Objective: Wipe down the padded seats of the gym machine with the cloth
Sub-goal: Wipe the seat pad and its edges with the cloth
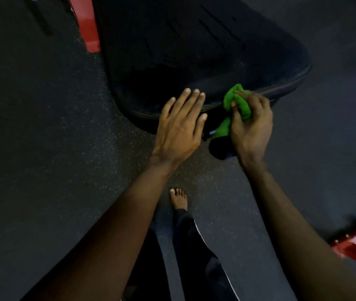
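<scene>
Looking down thru the head cam, I'm seeing both hands working at the near edge of the black padded seat [194, 51], which is filling the top-centre of the view. The L hand [179, 127] is lying palm-down w/ fingers straight and close together, thumb out to the side. Its fingertips are reaching over the seat's front rim, but I can't tell if they're actually touching it.

The R hand [253, 127] is gripping the green cloth [236, 104], fingers and thumb curling round it and bunching it into a wad. The wad's top is sitting against the seat's rim, just to the right of the L hand. The two hands are near each other but not touching. A tail of the cloth is hanging below the R hand, and its lower end is looking dark; can't tell if that's shadow or a diff colour.

At top left, red frame parts [87, 25] are running alongside the seat, and a red bracket [355, 242] is poking in at bottom right. A dark speckled floor [42, 137] is lying under everything. Between the forearms I'm seeing one bare foot [179, 199] standing on it, w/ a dark trouser leg [196, 246] carrying a pale side stripe.
</scene>
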Motion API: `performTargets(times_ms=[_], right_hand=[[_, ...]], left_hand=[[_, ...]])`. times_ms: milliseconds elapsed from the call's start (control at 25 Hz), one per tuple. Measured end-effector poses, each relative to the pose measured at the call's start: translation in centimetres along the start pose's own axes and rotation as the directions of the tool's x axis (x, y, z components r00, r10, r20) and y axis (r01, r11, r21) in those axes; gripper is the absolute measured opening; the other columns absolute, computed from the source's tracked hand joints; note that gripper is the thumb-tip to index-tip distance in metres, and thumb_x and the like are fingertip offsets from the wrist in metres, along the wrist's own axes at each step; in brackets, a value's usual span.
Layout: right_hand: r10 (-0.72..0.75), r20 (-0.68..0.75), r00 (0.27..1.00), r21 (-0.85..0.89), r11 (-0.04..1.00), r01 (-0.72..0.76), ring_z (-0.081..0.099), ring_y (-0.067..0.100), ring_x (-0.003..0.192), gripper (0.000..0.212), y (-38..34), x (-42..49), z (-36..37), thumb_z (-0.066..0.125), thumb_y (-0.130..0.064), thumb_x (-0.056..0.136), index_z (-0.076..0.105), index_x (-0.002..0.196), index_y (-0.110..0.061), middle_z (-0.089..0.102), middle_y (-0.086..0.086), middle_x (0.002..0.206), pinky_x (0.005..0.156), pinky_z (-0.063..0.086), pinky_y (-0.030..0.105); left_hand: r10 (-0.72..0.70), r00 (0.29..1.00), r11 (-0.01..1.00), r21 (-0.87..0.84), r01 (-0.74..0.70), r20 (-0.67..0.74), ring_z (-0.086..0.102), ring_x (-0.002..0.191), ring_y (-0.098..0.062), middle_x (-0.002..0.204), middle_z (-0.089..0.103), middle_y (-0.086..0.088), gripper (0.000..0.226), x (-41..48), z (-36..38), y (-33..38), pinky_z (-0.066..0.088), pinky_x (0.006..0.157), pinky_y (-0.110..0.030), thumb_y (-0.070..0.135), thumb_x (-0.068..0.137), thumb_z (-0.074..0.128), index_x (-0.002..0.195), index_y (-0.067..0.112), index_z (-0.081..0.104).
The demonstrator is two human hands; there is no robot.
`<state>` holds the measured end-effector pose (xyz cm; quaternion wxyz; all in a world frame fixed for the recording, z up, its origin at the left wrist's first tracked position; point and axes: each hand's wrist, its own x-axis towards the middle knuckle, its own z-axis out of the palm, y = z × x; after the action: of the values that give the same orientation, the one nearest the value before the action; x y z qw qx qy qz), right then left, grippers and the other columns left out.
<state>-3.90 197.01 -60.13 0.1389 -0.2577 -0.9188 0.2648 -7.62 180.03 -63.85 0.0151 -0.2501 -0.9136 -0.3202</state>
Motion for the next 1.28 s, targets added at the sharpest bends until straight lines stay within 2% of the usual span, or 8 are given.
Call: performTargets(times_ms=[240,360,480,720,960,1080,1160,1280], right_hand=[[-0.159,0.148,0.976,0.051,0.987,0.153,0.056,0.015,0.116,0.032,0.2,-1.6,0.2,0.066,-0.029,0.095,0.069,0.127,-0.026,0.058,-0.002,0.132,0.095,0.043,0.022],[-0.022,0.005,1.000,0.080,0.997,0.022,0.059,0.015,0.116,0.029,1.9,1.3,-1.1,0.066,-0.028,0.094,0.072,0.121,-0.023,0.062,0.000,0.129,0.094,0.041,0.013],[0.114,-0.080,0.990,0.109,0.988,-0.105,0.058,0.012,0.116,0.030,0.9,0.5,0.2,0.064,-0.031,0.095,0.071,0.123,-0.022,0.061,0.000,0.128,0.096,0.046,0.018],[-0.181,0.186,0.966,-0.007,0.983,0.186,0.054,0.016,0.113,0.035,1.2,0.0,-0.7,0.065,-0.027,0.094,0.067,0.129,-0.028,0.058,-0.003,0.136,0.092,0.043,0.025],[0.122,-0.126,0.984,0.120,0.987,-0.107,0.059,0.011,0.111,0.031,3.7,2.9,-1.1,0.065,-0.032,0.093,0.072,0.121,-0.022,0.063,-0.001,0.125,0.094,0.050,0.025],[-0.015,0.021,1.000,0.066,0.998,0.013,0.053,0.009,0.110,0.034,1.5,-0.2,0.1,0.066,-0.031,0.095,0.068,0.128,-0.023,0.058,0.000,0.134,0.090,0.041,0.012],[-0.166,0.168,0.972,0.050,0.986,0.160,0.052,0.013,0.113,0.037,1.2,-1.1,-0.1,0.067,-0.029,0.095,0.065,0.133,-0.026,0.056,-0.003,0.138,0.093,0.042,0.018],[-0.253,0.187,0.949,-0.003,0.966,0.258,0.054,0.018,0.113,0.038,2.1,0.6,-0.9,0.066,-0.025,0.094,0.066,0.132,-0.025,0.058,-0.003,0.138,0.094,0.044,0.029]], left_hand=[[0.001,1.000,0.993,0.119,0.002,-0.024,0.038,0.146,-0.018,0.157,0.045,-0.002,0.049,-0.4,1.0,-0.4,0.022,0.116,-0.036,0.031,0.107,0.040,0.153,0.015,0.044],[-0.014,0.999,0.993,0.113,0.018,-0.042,0.040,0.145,-0.017,0.155,0.047,-0.001,0.048,-0.3,1.1,-0.3,0.023,0.115,-0.037,0.031,0.106,0.042,0.151,0.015,0.046],[-0.023,0.998,0.992,0.120,0.030,-0.063,0.041,0.144,-0.016,0.154,0.049,0.000,0.048,-0.3,1.3,-0.2,0.024,0.113,-0.037,0.030,0.105,0.045,0.150,0.016,0.048],[-0.054,0.996,0.989,0.135,0.064,-0.076,0.041,0.143,-0.015,0.154,0.049,0.001,0.048,-0.3,1.5,0.1,0.023,0.113,-0.036,0.031,0.104,0.046,0.150,0.018,0.049],[-0.059,0.994,0.989,0.130,0.071,-0.092,0.042,0.143,-0.016,0.153,0.051,0.001,0.047,-0.3,1.8,-0.1,0.025,0.112,-0.037,0.033,0.105,0.050,0.149,0.017,0.049],[-0.055,0.994,0.987,0.147,0.068,-0.094,0.043,0.142,-0.017,0.152,0.051,0.000,0.047,-0.3,2.0,-0.2,0.025,0.111,-0.036,0.036,0.105,0.048,0.148,0.018,0.049],[-0.052,0.995,0.985,0.161,0.066,-0.086,0.042,0.143,-0.017,0.153,0.050,0.001,0.047,-0.2,2.0,-0.2,0.026,0.110,-0.036,0.038,0.106,0.047,0.149,0.019,0.049],[-0.061,0.995,0.984,0.162,0.073,-0.077,0.041,0.143,-0.016,0.154,0.049,0.001,0.047,-0.3,1.9,-0.1,0.026,0.110,-0.037,0.038,0.106,0.048,0.150,0.019,0.048]])
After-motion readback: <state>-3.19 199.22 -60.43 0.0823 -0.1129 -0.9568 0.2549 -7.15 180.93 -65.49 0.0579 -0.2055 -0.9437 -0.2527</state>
